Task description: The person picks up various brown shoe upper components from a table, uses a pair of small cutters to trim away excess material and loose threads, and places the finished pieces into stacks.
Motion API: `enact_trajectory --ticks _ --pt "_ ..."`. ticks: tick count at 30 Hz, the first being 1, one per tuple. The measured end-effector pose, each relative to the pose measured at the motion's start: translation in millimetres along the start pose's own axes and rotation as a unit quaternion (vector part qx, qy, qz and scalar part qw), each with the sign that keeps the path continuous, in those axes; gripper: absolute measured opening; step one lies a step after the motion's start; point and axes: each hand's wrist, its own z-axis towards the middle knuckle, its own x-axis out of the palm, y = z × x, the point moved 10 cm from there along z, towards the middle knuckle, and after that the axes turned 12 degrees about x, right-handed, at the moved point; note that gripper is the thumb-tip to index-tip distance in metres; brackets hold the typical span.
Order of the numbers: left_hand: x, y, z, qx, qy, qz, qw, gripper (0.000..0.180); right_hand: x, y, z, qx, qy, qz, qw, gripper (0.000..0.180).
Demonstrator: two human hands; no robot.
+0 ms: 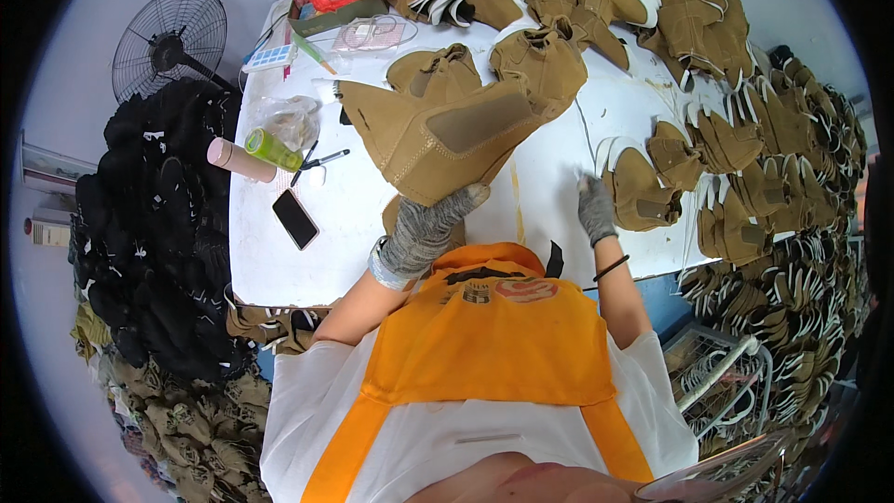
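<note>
My left hand [426,228], in a grey knitted glove, is closed on a brown boot upper [470,135] with visible stitching and a darker patch. It is raised over the white table [535,214], tilted, its narrow end pointing up and left. Another brown piece shows partly behind this hand. Also gloved, my right hand [596,208] is low over the table beside another brown upper [641,191] with a white edge. Its fingers are smeared, so their grip is unclear. Just beyond the held piece are two more brown uppers, one left [433,70] and one right [540,61].
At the table's left lie a phone [295,219], a pink bottle [240,160], a green bottle [273,149] and a black pen [326,158]. Brown uppers are piled at the back and right [703,9]. A fan [169,51] stands behind black piles [158,224].
</note>
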Motion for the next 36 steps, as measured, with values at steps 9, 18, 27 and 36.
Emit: enact_trajectory --ticks 9,18,27,36 --pt "-20.4 -0.4 -1.1 0.115 0.035 0.154 0.981 0.049 12.2 18.5 -27.8 0.004 0.001 0.047 0.999 0.041" --pt "-7.6 2.4 -13.2 0.182 0.14 0.309 0.923 0.05 -158.1 265.0 -71.5 -0.256 0.188 0.403 0.858 0.067" --pt "-8.7 9.1 -14.4 0.192 0.176 0.33 0.907 0.052 -148.4 267.1 -66.1 -0.24 0.168 0.384 0.875 0.029" --pt "-14.8 6.8 -3.9 0.093 0.061 0.067 0.991 0.052 -142.7 241.3 -86.0 -0.106 0.218 0.39 0.888 0.035"
